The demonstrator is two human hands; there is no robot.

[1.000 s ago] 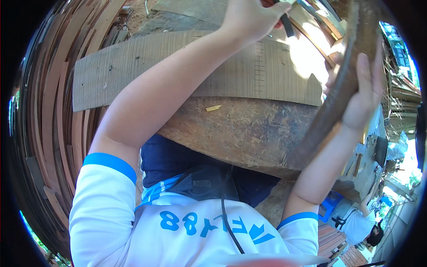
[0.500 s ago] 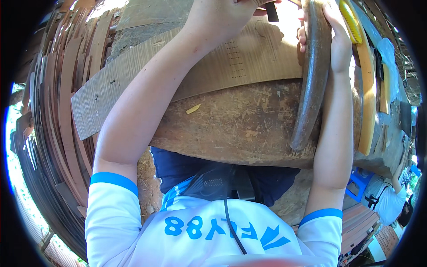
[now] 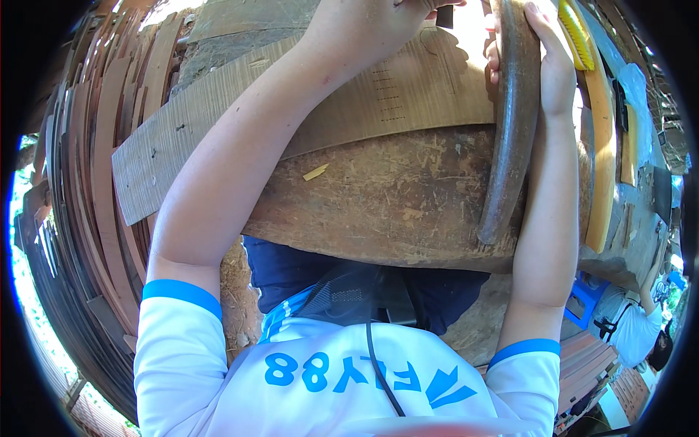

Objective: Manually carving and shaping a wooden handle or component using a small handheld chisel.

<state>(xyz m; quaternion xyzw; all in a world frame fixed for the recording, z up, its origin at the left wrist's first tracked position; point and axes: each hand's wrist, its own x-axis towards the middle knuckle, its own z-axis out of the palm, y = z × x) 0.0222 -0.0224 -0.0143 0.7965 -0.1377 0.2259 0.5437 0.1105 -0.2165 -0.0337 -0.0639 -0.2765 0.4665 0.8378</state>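
My right hand (image 3: 556, 69) is wrapped round a long, curved, dark brown bar (image 3: 513, 109) with a rounded, glossy surface; fingertips show along its left side. The bar's lower end tapers over a worn brown wooden bench top (image 3: 386, 197). At the top edge, my left hand (image 3: 368, 29) has its fingers pinched together, partly out of view. A small dark piece shows by those fingers, too cut off to name. Beneath both hands lies a long, pale brown grained board (image 3: 429, 91), with rows of small dark marks on it.
Many thin wooden strips (image 3: 109, 138) are stacked at the left. A yellow wood chip (image 3: 315, 172) lies on the bench. At right are a yellow brush (image 3: 575, 36), a yellowish wooden strip (image 3: 603, 167), clear plastic (image 3: 635, 91), a blue stool (image 3: 587, 297) and another person (image 3: 632, 328).
My left hand and forearm have shifted slightly left and up. Less of the dark piece by its fingers shows now. The board has moved slightly left; my right hand keeps its grip.
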